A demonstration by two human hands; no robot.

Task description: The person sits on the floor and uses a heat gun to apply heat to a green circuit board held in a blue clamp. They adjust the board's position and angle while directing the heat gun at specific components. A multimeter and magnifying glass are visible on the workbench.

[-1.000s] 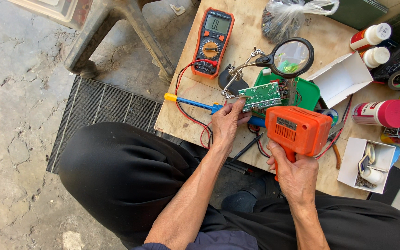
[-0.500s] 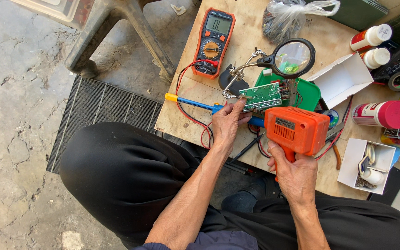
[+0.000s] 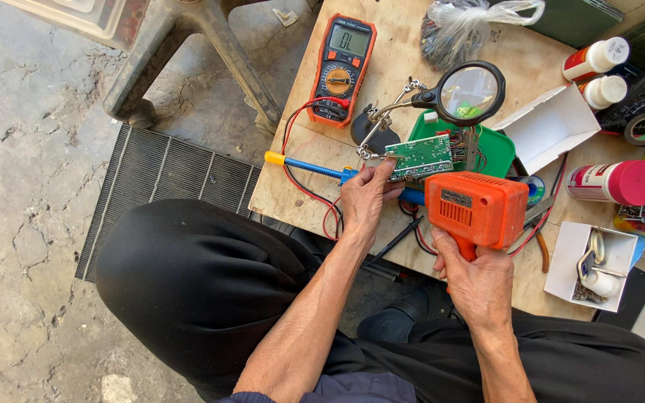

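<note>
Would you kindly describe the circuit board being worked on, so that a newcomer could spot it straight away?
Start at the wooden table and find the round magnifying glass on its clip stand. Just below it, the green circuit board sits in a clip, with the left hand pinching its lower edge. Unlike the plain green tray behind, it is a small rectangle speckled with pale components.

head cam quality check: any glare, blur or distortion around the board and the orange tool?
Head view: even daylight, soft shadows, all sharp. The magnifying lens glares pale and shows a warped green patch. The plastic bag has bright highlights. The circuit board at the left hand reads clearly. The orange soldering gun in the right hand is well exposed. Mild wide-angle bend at the edges.
</note>
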